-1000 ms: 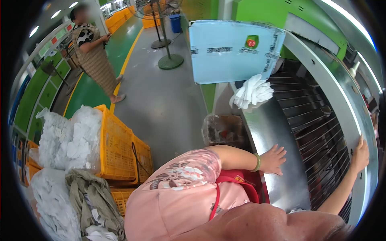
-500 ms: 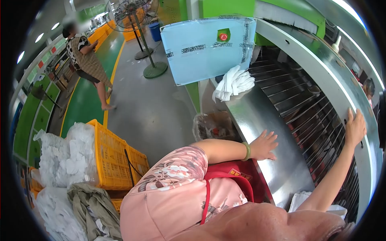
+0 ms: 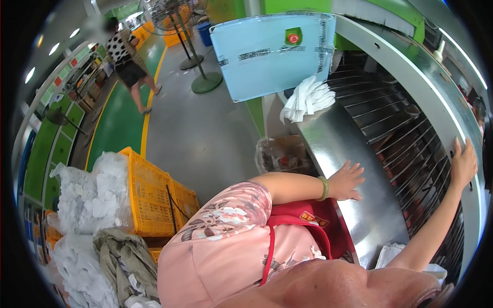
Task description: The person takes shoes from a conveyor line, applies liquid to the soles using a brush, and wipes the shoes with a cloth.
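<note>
My left hand point(image 3: 345, 181), with a green bangle point(image 3: 323, 188) at the wrist, rests palm down on the shiny metal ledge point(image 3: 362, 177). Its fingers are spread and hold nothing. Farther right, my right hand point(image 3: 465, 163) lies against the white curved frame point(image 3: 436, 97) of the machine. The fingers of that hand are stretched out along the frame, with nothing seen in them. Between ledge and frame runs a row of metal rods point(image 3: 393, 131). A bundle of white gloves point(image 3: 309, 100) lies at the ledge's far end.
A light-blue panel point(image 3: 272, 61) with a red button point(image 3: 293, 39) stands behind the gloves. Yellow crates point(image 3: 154, 195) and bagged white material point(image 3: 92, 192) are at left. A fan stand point(image 3: 206, 82) is on the floor. A person point(image 3: 128, 59) is on the green walkway.
The view has shifted slightly, so the machine and crates appear a little to the right. The person on the walkway has turned and stepped farther away. Both my hands keep their places.
</note>
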`<action>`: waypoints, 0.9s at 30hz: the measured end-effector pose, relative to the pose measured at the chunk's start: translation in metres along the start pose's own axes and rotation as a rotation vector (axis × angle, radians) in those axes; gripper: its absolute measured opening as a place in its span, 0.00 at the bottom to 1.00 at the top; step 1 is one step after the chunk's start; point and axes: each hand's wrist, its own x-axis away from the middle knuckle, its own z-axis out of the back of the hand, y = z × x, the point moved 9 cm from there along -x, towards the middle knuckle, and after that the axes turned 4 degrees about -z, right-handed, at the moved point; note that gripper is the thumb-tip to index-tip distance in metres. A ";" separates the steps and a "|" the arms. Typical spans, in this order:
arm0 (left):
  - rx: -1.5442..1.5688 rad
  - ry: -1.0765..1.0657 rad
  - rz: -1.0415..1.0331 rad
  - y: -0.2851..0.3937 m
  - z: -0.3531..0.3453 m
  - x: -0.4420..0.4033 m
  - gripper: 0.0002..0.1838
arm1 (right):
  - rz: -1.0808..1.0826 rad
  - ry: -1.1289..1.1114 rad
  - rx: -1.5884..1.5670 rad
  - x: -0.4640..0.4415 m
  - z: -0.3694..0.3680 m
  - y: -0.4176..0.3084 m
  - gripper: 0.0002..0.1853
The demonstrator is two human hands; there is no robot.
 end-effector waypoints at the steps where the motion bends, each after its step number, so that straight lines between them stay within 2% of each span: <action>1: 0.003 0.006 0.017 -0.003 -0.002 0.001 0.43 | 0.001 0.028 0.003 -0.001 -0.003 0.002 0.29; 2: 0.016 0.010 0.016 -0.003 -0.003 0.001 0.42 | 0.009 0.055 0.093 -0.004 -0.003 0.000 0.29; 7: 0.050 0.002 0.029 -0.005 -0.005 0.000 0.42 | 0.007 0.013 -0.013 -0.006 -0.009 0.004 0.30; 11: 0.028 -0.029 0.015 -0.003 -0.005 0.000 0.42 | 0.044 0.043 0.082 -0.008 -0.025 0.017 0.30; 27: 0.034 -0.020 0.022 -0.003 -0.004 0.000 0.41 | 0.090 0.053 0.091 -0.013 -0.030 0.019 0.31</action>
